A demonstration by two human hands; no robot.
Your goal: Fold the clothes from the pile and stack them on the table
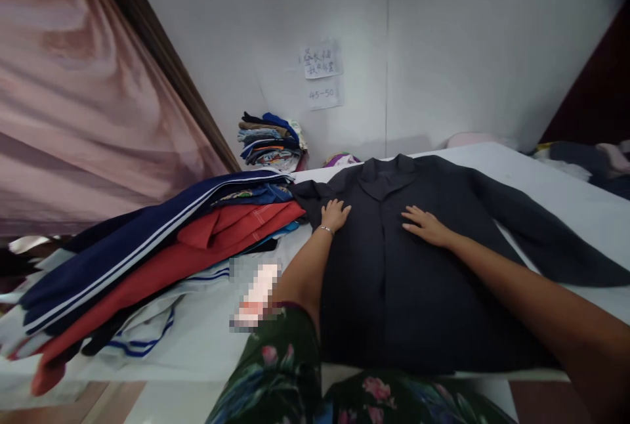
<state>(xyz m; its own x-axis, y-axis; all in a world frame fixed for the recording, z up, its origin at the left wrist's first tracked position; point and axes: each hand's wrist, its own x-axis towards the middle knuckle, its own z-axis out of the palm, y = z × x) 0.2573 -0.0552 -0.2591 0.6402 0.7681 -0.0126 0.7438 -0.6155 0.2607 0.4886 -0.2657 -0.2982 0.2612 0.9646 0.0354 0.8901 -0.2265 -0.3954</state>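
A dark suit jacket (361, 279) lies front side up across the white table, its collar towards the wall. One sleeve stretches out to the right; the other reaches left to the clothes pile. My left hand (335, 215) rests on the jacket's left chest area, fingers extended, with a bracelet on the wrist. On the right front panel lies my right hand (427, 225), flat with fingers spread. Neither hand grips the cloth.
Left of the jacket, a heap of garments includes navy striped trousers (162, 233) and a red garment (197, 247). A folded clothes stack (272, 138) stands by the wall (443, 50). Paper signs (322, 73) hang above. More clothes (585, 158) lie at the far right. A pink curtain (88, 83) hangs left.
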